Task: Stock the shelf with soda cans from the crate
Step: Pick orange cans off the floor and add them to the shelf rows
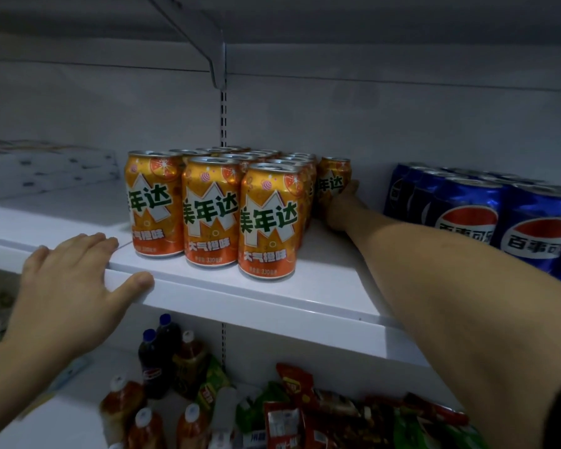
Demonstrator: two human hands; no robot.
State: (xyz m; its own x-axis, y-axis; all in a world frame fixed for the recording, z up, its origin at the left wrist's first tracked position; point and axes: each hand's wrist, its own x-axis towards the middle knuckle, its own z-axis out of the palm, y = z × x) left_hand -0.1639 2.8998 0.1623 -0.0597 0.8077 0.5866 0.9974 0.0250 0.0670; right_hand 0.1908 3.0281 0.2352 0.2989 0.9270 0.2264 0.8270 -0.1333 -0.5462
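R hand grips orange can, fingers hid behind.

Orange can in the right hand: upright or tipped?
Upright. The orange printed soda can shows its rim on top and level lettering; the right hand grips its lower part, hiding the base.

the right hand reaches deep along the white shelf and grips an orange can, which is upright just beside the back right corner of a block of orange cans. the left hand rests flat on the shelf's front edge, fingers straight, thumb over the lip. blue cans stand to the right, apart from the orange ones. white boxes lie far left. below, bottles and snack packets crowd a lower shelf.
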